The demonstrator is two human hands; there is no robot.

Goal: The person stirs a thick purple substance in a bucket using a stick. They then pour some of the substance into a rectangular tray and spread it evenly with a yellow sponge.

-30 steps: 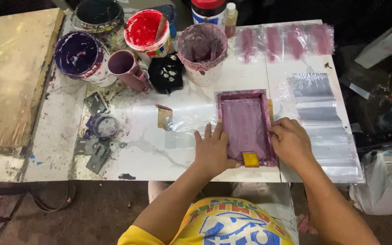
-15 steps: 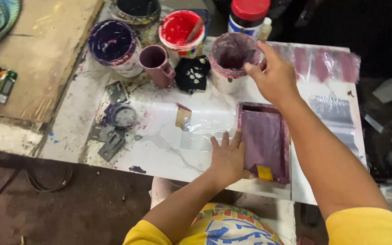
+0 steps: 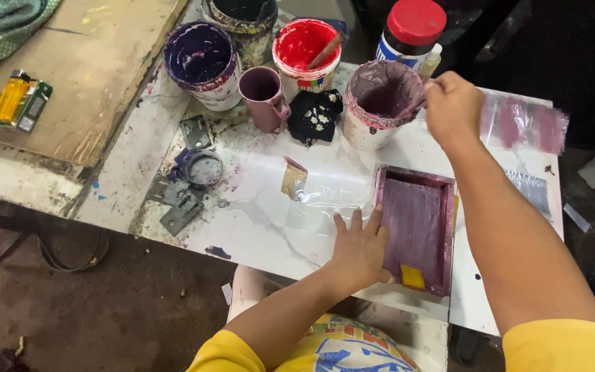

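Note:
A small purple-stained screen frame [image 3: 416,227] lies flat on the white marble-patterned table [image 3: 270,227], with a yellow tag at its near edge. My left hand [image 3: 359,251] presses flat on the table against the frame's left side. My right hand [image 3: 452,105] is raised over the right rim of a mauve-coated paint tub [image 3: 380,103] and grips a thin stick that dips into the tub. A clear plastic sheet [image 3: 318,186] lies under the frame's left side.
Behind stand a dark purple paint tub [image 3: 201,62], a red paint tub [image 3: 304,52], a mauve mug [image 3: 264,96], a red-lidded jar [image 3: 411,31] and a black floral cloth [image 3: 315,114]. Metal clamps [image 3: 187,186] lie at left. Printed plastic bags [image 3: 525,124] lie at right.
My right hand left the frame's right side, went up to the mauve tub and took hold of the stick. The view shifted left. My left hand stayed by the frame.

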